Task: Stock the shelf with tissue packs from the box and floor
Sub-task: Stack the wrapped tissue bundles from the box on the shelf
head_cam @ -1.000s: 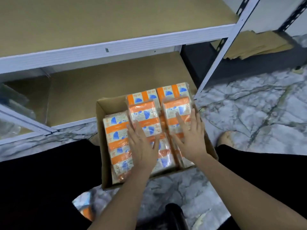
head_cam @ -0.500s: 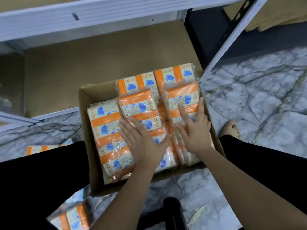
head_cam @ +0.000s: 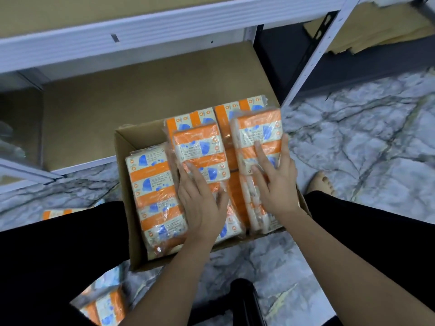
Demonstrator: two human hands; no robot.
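Nearest, left hand and right hand press flat, fingers straight, on orange-and-white wrapped tissue packs filling the brown cardboard box; beyond the fingertips, the bare brown lower shelf board lies open.

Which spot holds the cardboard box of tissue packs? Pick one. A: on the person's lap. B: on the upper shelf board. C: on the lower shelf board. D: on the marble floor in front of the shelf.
D: the cardboard box sits on the marble floor before the bare lower shelf board, with the left hand and right hand resting on its tissue packs.
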